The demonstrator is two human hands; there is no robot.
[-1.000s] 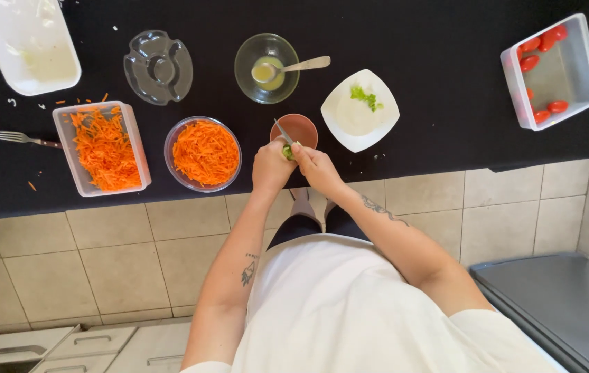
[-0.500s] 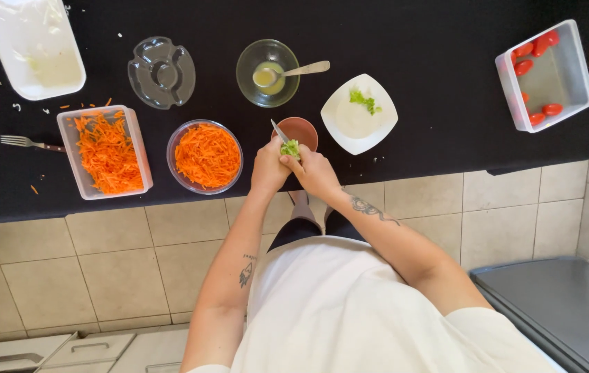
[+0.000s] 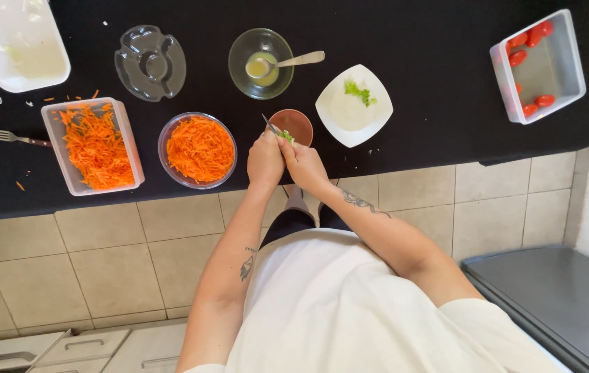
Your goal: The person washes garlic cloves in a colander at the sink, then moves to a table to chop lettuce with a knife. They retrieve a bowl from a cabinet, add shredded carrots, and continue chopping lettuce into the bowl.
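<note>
Over the black tabletop [image 3: 412, 83], the left hand [image 3: 265, 160] grips a small thin-bladed knife [image 3: 270, 125]. The right hand [image 3: 305, 164] pinches a small green leafy piece [image 3: 286, 137] just beside the blade, at the near rim of a small round brown bowl [image 3: 294, 124].

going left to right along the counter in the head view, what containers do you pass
white tray → rectangular tub of grated carrot → clear divided dish → round bowl of grated carrot → glass bowl with spoon → white square dish with greens → tub of small tomatoes
</note>
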